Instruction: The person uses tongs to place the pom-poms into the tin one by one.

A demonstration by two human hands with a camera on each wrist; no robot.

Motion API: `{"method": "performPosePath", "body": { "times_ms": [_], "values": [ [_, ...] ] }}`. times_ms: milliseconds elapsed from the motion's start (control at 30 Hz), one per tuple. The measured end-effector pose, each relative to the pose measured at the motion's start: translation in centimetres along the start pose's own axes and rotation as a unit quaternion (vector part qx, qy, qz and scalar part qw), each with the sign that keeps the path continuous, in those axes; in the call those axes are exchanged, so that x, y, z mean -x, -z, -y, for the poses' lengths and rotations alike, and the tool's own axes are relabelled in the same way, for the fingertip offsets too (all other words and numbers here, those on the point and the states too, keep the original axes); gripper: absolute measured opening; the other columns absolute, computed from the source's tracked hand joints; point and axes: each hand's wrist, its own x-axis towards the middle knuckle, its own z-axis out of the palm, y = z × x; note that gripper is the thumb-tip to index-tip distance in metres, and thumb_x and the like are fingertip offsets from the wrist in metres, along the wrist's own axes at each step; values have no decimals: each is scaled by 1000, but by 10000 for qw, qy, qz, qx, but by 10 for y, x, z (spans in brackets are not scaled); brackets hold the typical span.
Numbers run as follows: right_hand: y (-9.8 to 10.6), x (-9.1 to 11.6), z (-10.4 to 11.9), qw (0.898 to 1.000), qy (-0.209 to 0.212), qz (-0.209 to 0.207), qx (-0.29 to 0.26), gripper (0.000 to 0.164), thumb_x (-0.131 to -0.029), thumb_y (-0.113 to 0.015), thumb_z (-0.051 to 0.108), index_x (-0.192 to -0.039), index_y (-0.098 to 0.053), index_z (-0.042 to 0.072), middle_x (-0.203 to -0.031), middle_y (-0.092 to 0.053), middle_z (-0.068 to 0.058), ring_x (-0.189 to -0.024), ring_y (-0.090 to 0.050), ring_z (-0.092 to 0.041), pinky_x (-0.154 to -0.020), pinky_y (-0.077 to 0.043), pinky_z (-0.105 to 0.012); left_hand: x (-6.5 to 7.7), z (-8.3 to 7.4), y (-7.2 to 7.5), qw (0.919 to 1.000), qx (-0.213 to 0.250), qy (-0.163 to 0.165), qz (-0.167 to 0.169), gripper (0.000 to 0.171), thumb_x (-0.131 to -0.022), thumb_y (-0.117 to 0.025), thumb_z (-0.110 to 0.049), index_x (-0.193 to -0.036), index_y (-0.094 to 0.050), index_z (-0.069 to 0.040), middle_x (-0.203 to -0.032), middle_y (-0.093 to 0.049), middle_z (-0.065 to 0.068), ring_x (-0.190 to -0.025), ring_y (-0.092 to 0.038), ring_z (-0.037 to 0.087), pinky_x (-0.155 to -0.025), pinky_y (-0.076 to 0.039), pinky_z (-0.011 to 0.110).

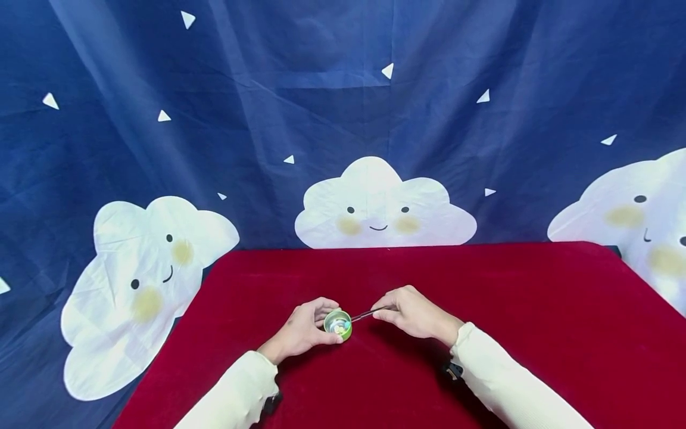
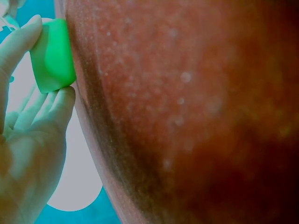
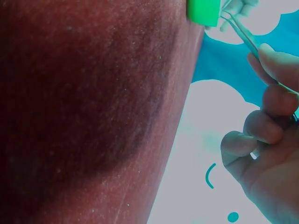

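A small green round tin [image 1: 346, 335] stands on the red cloth, with several small pale, yellow and turquoise pieces [image 1: 339, 328] inside. My left hand [image 1: 304, 328] holds it from the left, thumb at the near side and fingers round the far side. In the left wrist view the thumb and fingertips touch the green wall [image 2: 53, 58]. My right hand [image 1: 409, 311] pinches a pair of thin metal tweezers [image 1: 367, 313] between thumb and fingers. Their tips reach the tin's right rim; in the right wrist view the two arms [image 3: 240, 31] show slightly apart.
The red cloth [image 1: 482, 286] covers the table all round the hands. Behind its far edge hangs a dark blue curtain [image 1: 343, 119] printed with white clouds and small triangles. Dark bands with devices [image 1: 454, 372] sit at the wrists, below the pale sleeves.
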Motion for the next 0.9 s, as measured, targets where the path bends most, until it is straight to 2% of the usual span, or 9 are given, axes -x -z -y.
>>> {"method": "performPosePath", "body": {
  "times_ms": [267, 500, 733, 900],
  "values": [
    [1, 3, 1, 10000, 25, -69, -21, 14, -92, -72, 13, -104, -79, 12, -92, -73, 9, -82, -62, -5, -75, -56, -26, 1, 0, 0, 9999, -31, 106, -4, 57, -74, -88, -5, -123, -59, 3, -117, -66, 11, -107, -65, 27, -96, -54, 36],
    [6, 6, 0, 9997, 149, -191, -29, 13, -92, -72, 14, -102, -80, 11, -90, -73, 8, -81, -62, -5, -74, -56, -26, 0, 0, 0, 10000, -46, 66, 2, 58, -73, -89, -5, -123, -59, 3, -118, -66, 12, -109, -65, 28, -96, -54, 36],
    [16, 13, 1, 9997, 93, -204, 112, 13, -91, -73, 14, -103, -79, 12, -92, -73, 7, -85, -65, -7, -78, -57, -29, 1, 1, 1, 9998, -58, 168, -34, 59, -72, -89, -5, -123, -60, 2, -118, -67, 10, -109, -65, 26, -96, -54, 33],
    [20, 21, 1, 9997, 36, -197, 109, 13, -92, -73, 16, -103, -79, 12, -90, -73, 7, -81, -61, -5, -73, -55, -27, 1, 0, -1, 9999, 5, 150, -6, 59, -73, -89, -4, -123, -60, 3, -119, -67, 11, -108, -65, 26, -96, -54, 34]
  ]
}}
